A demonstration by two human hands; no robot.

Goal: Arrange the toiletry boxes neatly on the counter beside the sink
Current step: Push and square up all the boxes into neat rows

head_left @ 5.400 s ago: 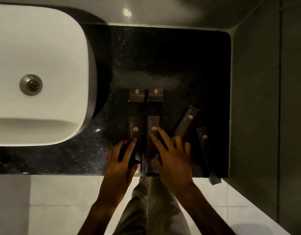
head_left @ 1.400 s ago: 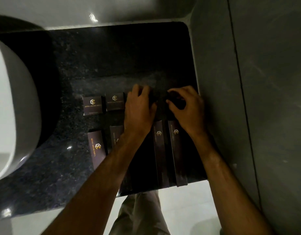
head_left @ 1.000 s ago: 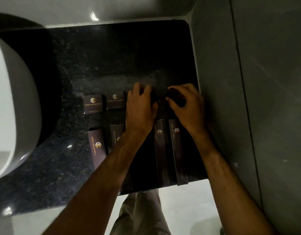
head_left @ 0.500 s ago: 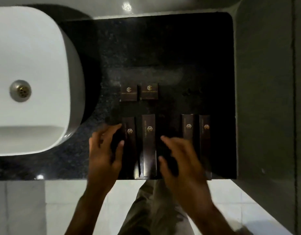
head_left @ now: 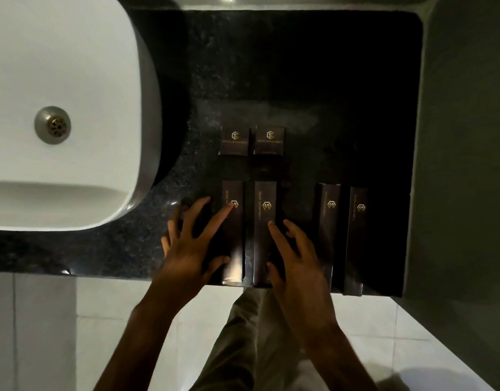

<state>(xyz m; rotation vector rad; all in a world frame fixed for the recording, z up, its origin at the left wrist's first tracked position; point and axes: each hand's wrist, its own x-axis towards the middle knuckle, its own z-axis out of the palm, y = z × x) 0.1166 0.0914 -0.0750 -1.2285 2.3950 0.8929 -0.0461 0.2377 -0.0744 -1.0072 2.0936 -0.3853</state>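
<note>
Dark toiletry boxes with gold logos lie on the black granite counter (head_left: 313,80) right of the white sink (head_left: 60,108). Two small square boxes, one at the left (head_left: 234,141) and one at the right (head_left: 269,140), sit side by side at the back. In front lie several long boxes, parallel: the leftmost long box (head_left: 234,235), the second long box (head_left: 264,210), then a gap, the third long box (head_left: 329,215) and the rightmost long box (head_left: 357,235). My left hand (head_left: 191,246) rests with fingers spread on the leftmost long box. My right hand (head_left: 295,255) lies with spread fingers on the second.
A grey wall (head_left: 463,136) borders the counter on the right. The sink's drain (head_left: 52,125) is at the left. The long boxes reach the counter's front edge, and the rightmost juts slightly over it. Below are white floor tiles (head_left: 40,334) and my trouser leg (head_left: 243,348).
Both hands came back from the far right part of the counter to the two left long boxes. The two right long boxes, skewed 5.4 s ago, now lie straight and parallel.
</note>
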